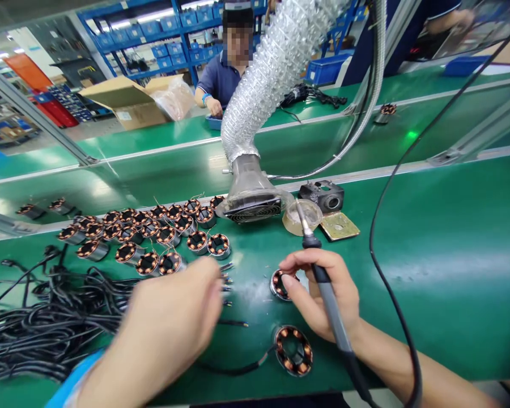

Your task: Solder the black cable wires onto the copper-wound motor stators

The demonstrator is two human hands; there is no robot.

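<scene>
My right hand [323,289] is closed around a soldering iron [331,306], whose tip points up and away beside a round tub [302,217]. Its thumb and forefinger reach to a copper-wound motor stator [279,284], partly hidden behind them; whether they grip it I cannot tell. Closer to me lies another stator [293,350] with a black cable [238,371] running to its winding. Blurred by motion, my left hand [174,311] is above the table beside the stripped cable ends [227,280]. Its fingers are mostly hidden.
Several stators [148,226] stand in rows at the back left, with a heap of black cables [68,323] in front. A fume extractor nozzle [250,198] hangs mid-table. A soldering iron holder [323,195] and sponge tray [340,226] sit right of it. Across the bench sits a co-worker [221,79].
</scene>
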